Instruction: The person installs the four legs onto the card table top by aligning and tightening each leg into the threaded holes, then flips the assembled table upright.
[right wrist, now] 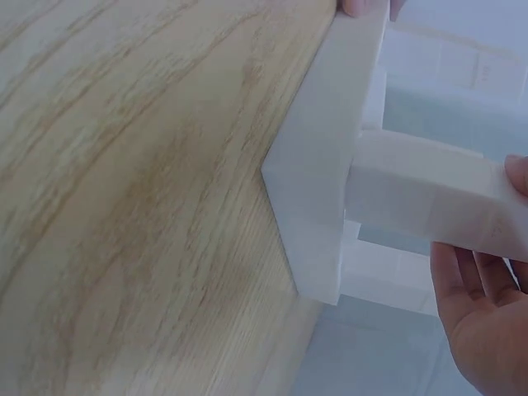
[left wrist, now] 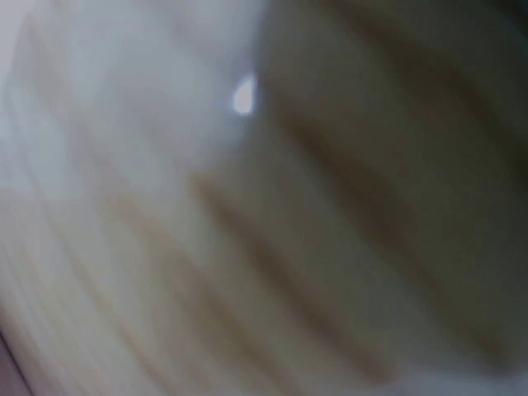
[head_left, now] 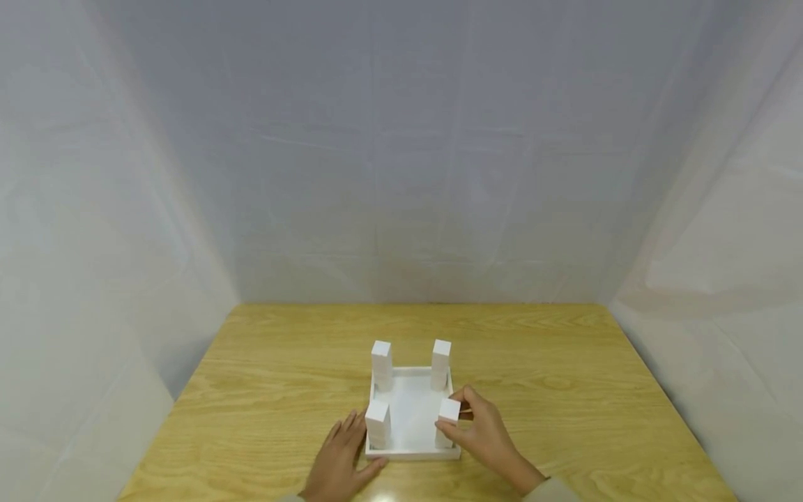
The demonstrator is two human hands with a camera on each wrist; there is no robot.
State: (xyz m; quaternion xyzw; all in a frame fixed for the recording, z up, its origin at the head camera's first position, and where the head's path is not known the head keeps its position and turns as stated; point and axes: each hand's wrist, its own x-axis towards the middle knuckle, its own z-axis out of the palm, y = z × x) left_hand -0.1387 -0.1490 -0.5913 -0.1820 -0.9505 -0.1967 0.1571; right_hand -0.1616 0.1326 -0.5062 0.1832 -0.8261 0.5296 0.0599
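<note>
A shallow white tray with a raised rim lies on the table, and a square white post stands upright at each corner. My right hand pinches the near right post close to its top, thumb on the near side. In the right wrist view that post rises from inside the tray's corner. Fingers spread, my left hand rests on the table against the tray's left side, beside the near left post. The left wrist view holds only blurred wood grain.
Two more posts stand at the back of the tray, the far left post and the far right post. The wooden table is bordered by pale sheeting at the back and both sides.
</note>
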